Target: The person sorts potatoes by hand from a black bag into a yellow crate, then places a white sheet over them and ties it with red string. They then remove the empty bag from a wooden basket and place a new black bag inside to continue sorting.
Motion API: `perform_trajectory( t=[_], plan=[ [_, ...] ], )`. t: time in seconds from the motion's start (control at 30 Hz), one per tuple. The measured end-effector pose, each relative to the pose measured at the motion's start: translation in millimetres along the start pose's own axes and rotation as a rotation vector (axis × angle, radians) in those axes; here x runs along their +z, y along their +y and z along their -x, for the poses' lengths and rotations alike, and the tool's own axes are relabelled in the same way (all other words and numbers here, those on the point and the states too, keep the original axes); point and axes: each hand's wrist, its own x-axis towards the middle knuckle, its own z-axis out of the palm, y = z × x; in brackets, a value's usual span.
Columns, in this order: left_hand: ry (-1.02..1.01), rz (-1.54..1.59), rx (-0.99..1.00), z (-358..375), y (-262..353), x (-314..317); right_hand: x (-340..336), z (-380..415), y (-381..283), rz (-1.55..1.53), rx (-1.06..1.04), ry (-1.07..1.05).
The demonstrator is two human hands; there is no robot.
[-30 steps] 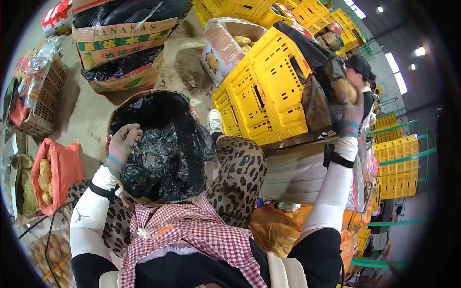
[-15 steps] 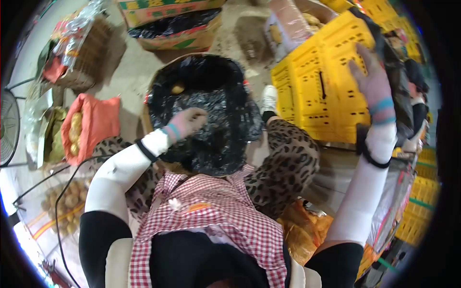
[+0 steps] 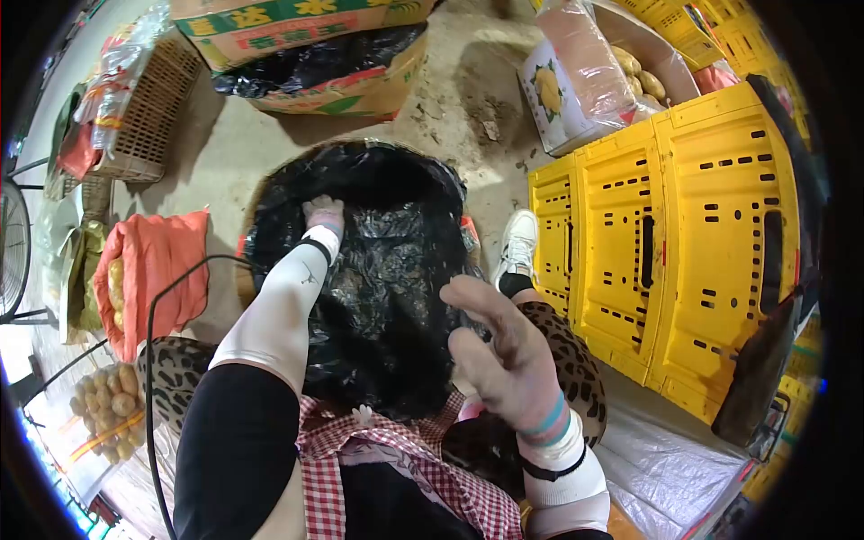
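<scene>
Between my knees stands a round-looking container lined with a black plastic bag. My left hand is down inside it, at the upper left of the lining, back of the hand up. Its fingers look curled downward, and whatever is under them is hidden. My right hand hangs over the right edge of the lined container, thumb and fingers apart, with nothing between them. Both hands wear thin pale gloves with blue bands at the wrist.
Yellow slotted crates stand on the right. Behind them is a carton of potatoes. A cardboard box stands at the back. On the left are a red sack, a net bag of potatoes, a wicker basket and a fan.
My left hand has reached farther into the lined container, where a potato lay in view; that potato no longer shows. My right hand has come from the yellow crates to the container's right edge.
</scene>
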Motion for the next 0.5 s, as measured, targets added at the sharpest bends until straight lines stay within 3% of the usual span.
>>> perform_trajectory(
  t=[0.1, 0.13, 0.2, 0.23, 0.27, 0.3, 0.37, 0.43, 0.5],
  plan=[
    [-0.401, 0.136, 0.066, -28.3, -21.6, -26.4, -4.4, -3.5, 0.1, 0.018, -0.017, 0.006],
    [-0.402, 0.134, 0.07, -27.4, -27.0, -21.2, -4.5, -2.2, -0.2, 0.047, -0.033, 0.006],
    [-0.137, 0.241, 0.216, -15.5, -37.1, -9.6, -0.6, -2.9, -2.6, 0.08, -0.066, 0.011],
    [-0.134, 0.236, 0.219, -9.7, -35.4, 1.3, 1.1, -3.6, -4.3, 0.121, -0.105, 0.014],
    [-0.302, 0.641, 0.165, -1.9, -31.8, 12.4, 0.5, -6.8, 6.0, 0.191, -0.245, 0.008],
    [-0.467, 1.048, 0.106, 8.7, -29.5, 18.6, 1.1, -7.2, 6.3, 0.191, -0.255, 0.011],
    [-0.669, 1.813, -0.057, 65.8, -17.2, -30.8, 5.4, -6.9, 4.7, 0.146, -0.187, -0.005],
    [-1.087, 2.375, 0.125, 97.2, -16.5, -62.2, 12.0, -9.6, 11.6, 0.156, -0.183, 0.015],
    [-1.28, 2.391, 0.365, 138.8, -42.9, -125.7, 21.4, -15.0, 15.1, 0.425, -0.196, 0.002]
  ],
)
